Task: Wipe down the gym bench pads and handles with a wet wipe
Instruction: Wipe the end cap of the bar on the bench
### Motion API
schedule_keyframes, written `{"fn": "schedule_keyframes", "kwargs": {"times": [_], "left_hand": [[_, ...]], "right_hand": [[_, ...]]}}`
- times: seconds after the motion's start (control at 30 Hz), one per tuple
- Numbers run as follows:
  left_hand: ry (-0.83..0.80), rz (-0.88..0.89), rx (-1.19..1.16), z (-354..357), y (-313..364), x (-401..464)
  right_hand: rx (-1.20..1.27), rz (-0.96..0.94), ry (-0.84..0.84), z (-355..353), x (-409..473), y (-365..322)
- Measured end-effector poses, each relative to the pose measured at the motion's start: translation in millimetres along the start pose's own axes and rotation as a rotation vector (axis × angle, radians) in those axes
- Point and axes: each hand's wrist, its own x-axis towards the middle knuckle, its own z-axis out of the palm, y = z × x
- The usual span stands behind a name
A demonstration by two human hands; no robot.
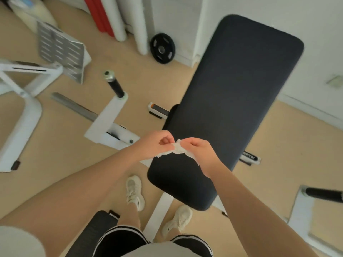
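Observation:
A crumpled white wet wipe hangs between both hands above the near end of the bench. My left hand pinches its left part and my right hand pinches its right part. Under them the long black back pad runs up and to the right toward the wall. The smaller black seat pad lies just below my hands. A black handle on a white arm stands to the left, and another black handle shows at the right edge.
A black weight plate leans on the wall at the back, beside white and red rolls. White machine frame parts and a perforated metal footplate lie on the left. Another black pad sits by my legs.

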Motion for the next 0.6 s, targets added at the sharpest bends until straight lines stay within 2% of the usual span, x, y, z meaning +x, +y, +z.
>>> {"fn": "schedule_keyframes", "kwargs": {"times": [0.13,0.23,0.5,0.6], "left_hand": [[0.121,-0.047,-0.003,-55,-42,-13],[0.236,-0.071,-0.045,-101,-75,-15],[0.432,0.036,-0.01,-198,-152,31],[0.486,-0.102,-0.154,-205,-176,66]], "right_hand": [[-0.002,0.021,0.059,57,28,-43],[0.108,0.111,0.113,94,61,-71],[0.067,0.262,0.26,161,183,-132],[0.091,0.41,0.308,172,228,-140]]}}
